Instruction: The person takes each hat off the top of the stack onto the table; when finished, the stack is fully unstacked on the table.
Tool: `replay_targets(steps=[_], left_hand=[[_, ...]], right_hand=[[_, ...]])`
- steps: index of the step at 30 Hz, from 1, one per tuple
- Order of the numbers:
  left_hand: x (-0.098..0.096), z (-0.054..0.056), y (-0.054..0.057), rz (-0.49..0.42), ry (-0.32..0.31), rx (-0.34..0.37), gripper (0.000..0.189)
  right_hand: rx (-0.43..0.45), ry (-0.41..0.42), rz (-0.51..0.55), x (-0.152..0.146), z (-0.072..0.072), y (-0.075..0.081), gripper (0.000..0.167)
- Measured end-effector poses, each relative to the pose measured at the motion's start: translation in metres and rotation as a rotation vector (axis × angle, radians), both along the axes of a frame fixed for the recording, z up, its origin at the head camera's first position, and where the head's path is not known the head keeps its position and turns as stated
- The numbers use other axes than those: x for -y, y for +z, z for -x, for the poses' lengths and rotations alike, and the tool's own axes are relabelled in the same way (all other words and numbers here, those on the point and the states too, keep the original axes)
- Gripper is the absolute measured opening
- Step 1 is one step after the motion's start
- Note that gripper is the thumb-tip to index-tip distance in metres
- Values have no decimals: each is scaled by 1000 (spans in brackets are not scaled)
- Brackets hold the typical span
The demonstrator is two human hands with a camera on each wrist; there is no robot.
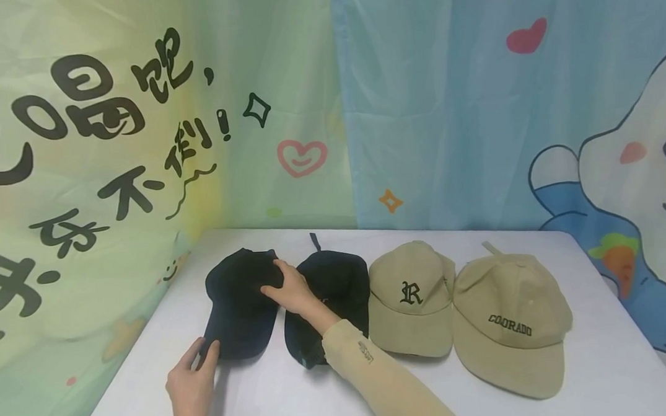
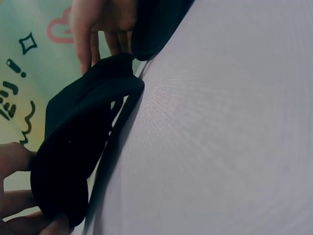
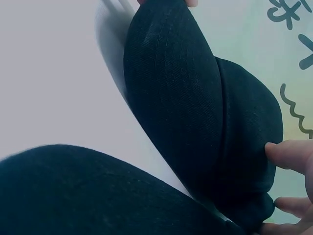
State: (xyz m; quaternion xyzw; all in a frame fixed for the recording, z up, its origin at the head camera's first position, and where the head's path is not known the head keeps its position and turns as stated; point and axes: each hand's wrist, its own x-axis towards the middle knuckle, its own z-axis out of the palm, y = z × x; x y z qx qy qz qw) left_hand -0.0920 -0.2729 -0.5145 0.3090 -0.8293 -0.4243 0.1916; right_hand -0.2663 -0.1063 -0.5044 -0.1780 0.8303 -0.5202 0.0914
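Observation:
A black cap [image 1: 243, 314] lies at the left end of the row, its brim toward me. My left hand [image 1: 191, 382] pinches the left front edge of the brim; the left wrist view shows the fingers [image 2: 17, 203] around that edge. At the cap's far right side, my right hand [image 1: 294, 291] holds the crown. In the right wrist view its thumb [image 3: 288, 154] presses on the crown [image 3: 249, 122], with the other fingers at the back edge. The right forearm, in a beige sleeve [image 1: 379, 367], passes over a second black cap [image 1: 344, 272] and hides part of it.
To the right lie a beige cap [image 1: 410, 322] with a black letter R and a larger beige cap [image 1: 510, 312] reading COLORADO. All rest on a white table [image 1: 597, 370]. Printed curtains [image 1: 429, 104] hang behind and at the left.

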Motion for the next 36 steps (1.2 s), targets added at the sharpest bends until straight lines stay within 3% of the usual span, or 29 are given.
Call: replay_targets(steps=[10, 29, 36], left_hand=[[1, 0, 2, -11, 14, 2, 63], [-4, 4, -7, -32, 19, -38, 60], [-3, 1, -5, -23, 38, -27, 64]], right_hand=[[-43, 26, 9, 2, -6, -1, 68], [-67, 20, 64, -9, -9, -16, 66], [-86, 29, 71, -7, -11, -19, 66]])
